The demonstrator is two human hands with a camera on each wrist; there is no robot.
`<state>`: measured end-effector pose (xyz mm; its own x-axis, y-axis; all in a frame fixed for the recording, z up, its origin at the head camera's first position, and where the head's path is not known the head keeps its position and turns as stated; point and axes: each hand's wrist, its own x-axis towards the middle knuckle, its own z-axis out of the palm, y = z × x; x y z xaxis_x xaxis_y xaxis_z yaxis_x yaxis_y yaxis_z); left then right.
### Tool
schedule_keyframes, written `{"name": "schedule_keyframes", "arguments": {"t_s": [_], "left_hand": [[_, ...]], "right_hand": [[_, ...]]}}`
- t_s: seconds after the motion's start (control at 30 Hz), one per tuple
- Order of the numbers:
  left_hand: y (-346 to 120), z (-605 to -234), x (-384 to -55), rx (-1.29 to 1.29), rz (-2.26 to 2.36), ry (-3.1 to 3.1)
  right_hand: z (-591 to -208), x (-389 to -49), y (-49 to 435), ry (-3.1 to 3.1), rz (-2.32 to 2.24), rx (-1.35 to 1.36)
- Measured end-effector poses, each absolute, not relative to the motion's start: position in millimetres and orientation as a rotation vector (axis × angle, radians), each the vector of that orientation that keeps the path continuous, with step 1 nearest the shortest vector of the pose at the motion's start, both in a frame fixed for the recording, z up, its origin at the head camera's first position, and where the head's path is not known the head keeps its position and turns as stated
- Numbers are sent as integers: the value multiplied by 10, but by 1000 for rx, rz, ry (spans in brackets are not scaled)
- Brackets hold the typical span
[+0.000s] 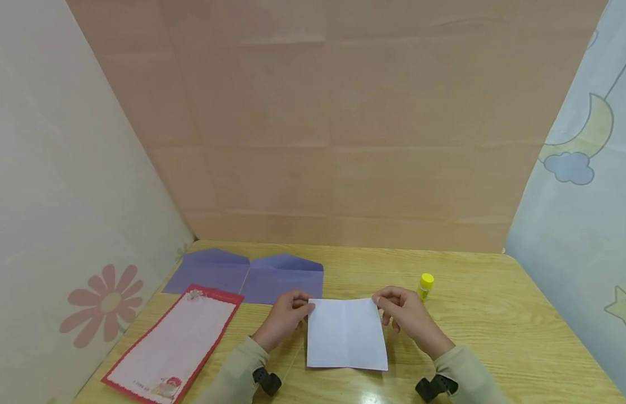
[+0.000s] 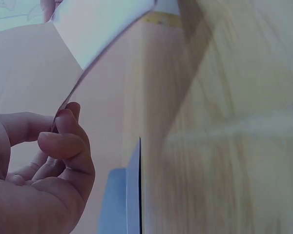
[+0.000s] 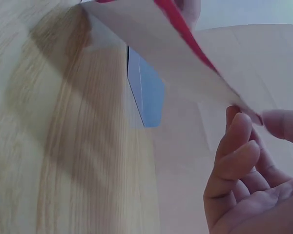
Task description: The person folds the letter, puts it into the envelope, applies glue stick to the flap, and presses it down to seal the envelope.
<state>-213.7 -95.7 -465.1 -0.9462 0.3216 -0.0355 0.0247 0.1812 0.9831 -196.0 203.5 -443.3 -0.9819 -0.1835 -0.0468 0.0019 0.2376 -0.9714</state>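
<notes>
Both hands hold up a creased sheet of paper (image 1: 345, 334), its white side toward the head camera and a vertical fold line down its middle. My left hand (image 1: 284, 317) pinches the upper left corner between thumb and fingers. At the upper right corner, my right hand (image 1: 408, 315) does the same. The right wrist view shows a red border along the edge of the paper (image 3: 161, 53), held over the wooden table. In the left wrist view, thumb and curled fingers of the left hand (image 2: 53, 161) grip the thin edge.
Two purple envelopes (image 1: 285, 280) with raised flaps lie side by side at the back left. In front of them is a red-bordered letter sheet (image 1: 176, 342). A yellow glue stick (image 1: 426, 285) stands beyond the right hand. A brown backdrop (image 1: 343, 140) rises behind the table (image 1: 495, 314).
</notes>
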Motion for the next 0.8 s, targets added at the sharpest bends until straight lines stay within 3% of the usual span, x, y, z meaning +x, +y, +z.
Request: {"name": "schedule_keyframes", "arguments": {"t_s": [0.4,0.8], "left_hand": [[-783,-4535,-2078,398,1873,2161],[-691,-4515,-2032,474,1847,2125]], "right_hand": [[-4389,-1905,1927,2224,-1853,-371],[-4466,-1867,1769,2424,-1725,-264]]}}
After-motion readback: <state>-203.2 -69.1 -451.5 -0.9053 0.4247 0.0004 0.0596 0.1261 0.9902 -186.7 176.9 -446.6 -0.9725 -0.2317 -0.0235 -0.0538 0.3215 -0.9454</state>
